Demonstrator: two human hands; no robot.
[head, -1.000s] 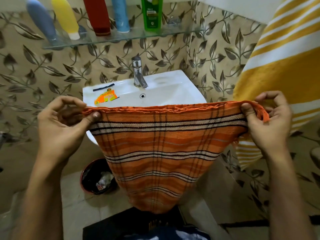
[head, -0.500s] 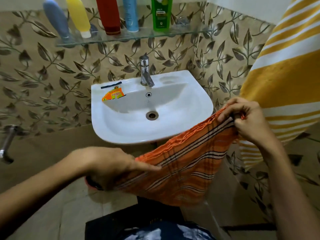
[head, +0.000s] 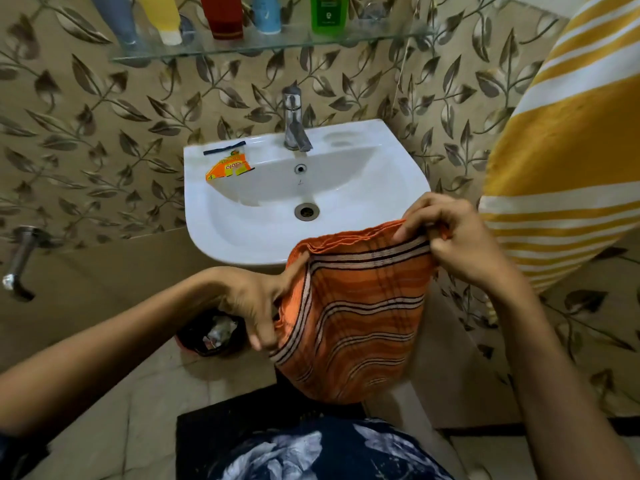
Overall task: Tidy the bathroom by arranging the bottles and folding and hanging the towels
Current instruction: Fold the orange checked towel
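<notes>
Now left hand [head: 254, 306] is gripping the towel [head: 353, 313] fold, brought across from full spread; right hand [head: 446, 237] is pinching both corners. Halving nearly done.

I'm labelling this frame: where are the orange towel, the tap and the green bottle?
orange towel [head: 360, 306]: head view, middle of striped cloth.
tap [head: 293, 123]: head view, chrome body.
green bottle [head: 329, 12]: head view, lower label.
</notes>
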